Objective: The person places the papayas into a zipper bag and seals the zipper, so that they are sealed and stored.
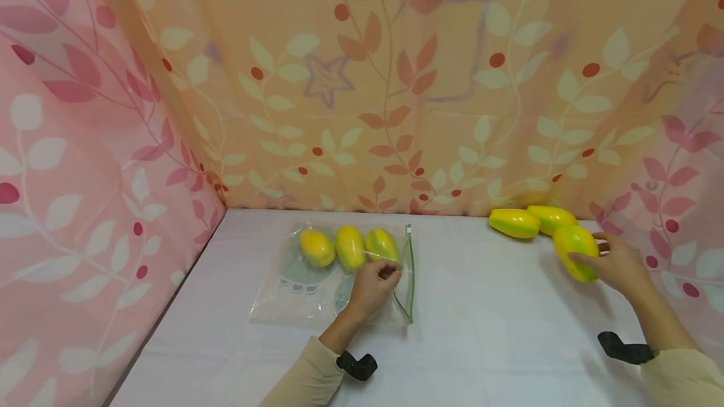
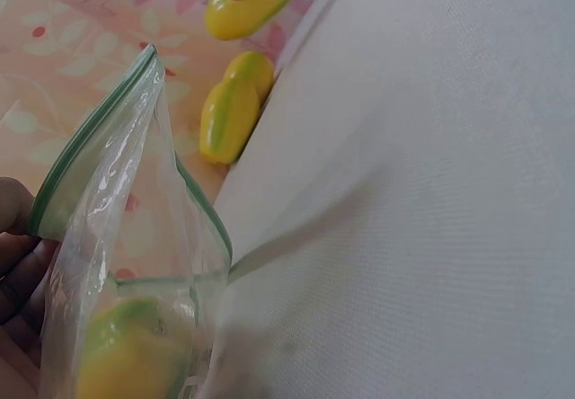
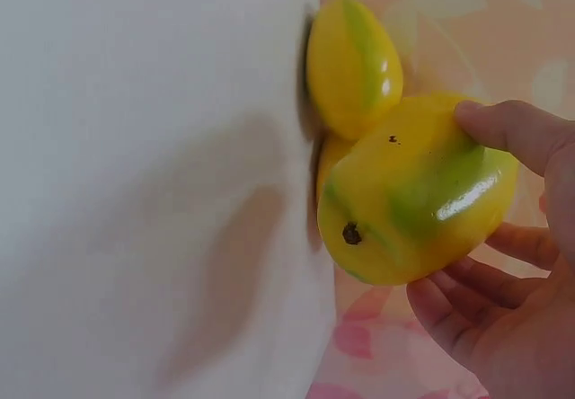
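In the head view my right hand holds a yellow papaya with green streaks, raised off the table at the right. The right wrist view shows the thumb on one side of this papaya and the fingers round the other. My left hand pinches the upper layer of a clear zip bag near its green-edged mouth. That mouth gapes in the left wrist view. Inside the bag lie three papayas, the left one, the middle one and the right one.
Two more papayas, one in front and one behind, lie at the table's back right edge against the patterned curtain. Pink curtain walls stand at both sides of the white table.
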Demonstrator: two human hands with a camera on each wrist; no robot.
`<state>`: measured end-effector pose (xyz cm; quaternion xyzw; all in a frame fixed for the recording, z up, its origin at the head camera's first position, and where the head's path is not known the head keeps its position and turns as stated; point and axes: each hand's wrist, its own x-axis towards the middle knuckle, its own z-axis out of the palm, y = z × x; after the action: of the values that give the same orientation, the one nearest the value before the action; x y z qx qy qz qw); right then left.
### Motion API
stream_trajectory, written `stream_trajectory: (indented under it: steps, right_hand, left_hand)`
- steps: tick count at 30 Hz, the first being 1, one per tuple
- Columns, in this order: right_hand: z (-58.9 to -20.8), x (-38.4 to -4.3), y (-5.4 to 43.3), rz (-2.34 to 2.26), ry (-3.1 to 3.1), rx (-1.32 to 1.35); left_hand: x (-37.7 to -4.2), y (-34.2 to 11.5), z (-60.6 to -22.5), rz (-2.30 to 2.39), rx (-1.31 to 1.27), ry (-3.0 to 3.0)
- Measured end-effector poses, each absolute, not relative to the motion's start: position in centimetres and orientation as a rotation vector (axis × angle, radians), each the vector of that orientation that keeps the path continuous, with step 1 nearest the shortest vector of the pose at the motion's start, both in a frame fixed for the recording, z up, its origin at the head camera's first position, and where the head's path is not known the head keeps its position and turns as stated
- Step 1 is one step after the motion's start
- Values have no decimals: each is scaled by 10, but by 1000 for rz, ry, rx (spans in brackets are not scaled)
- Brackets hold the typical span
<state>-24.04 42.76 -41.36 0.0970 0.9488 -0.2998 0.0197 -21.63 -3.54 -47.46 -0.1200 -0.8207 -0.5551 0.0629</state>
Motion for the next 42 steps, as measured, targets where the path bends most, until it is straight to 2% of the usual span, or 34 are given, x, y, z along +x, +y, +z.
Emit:
stream_trajectory:
  steps: [42]
  right_hand:
    - [-411,-251,308,-994,2953,-99]
  left_hand:
    - [-217,-35,-475,-1671,-373,-2458]
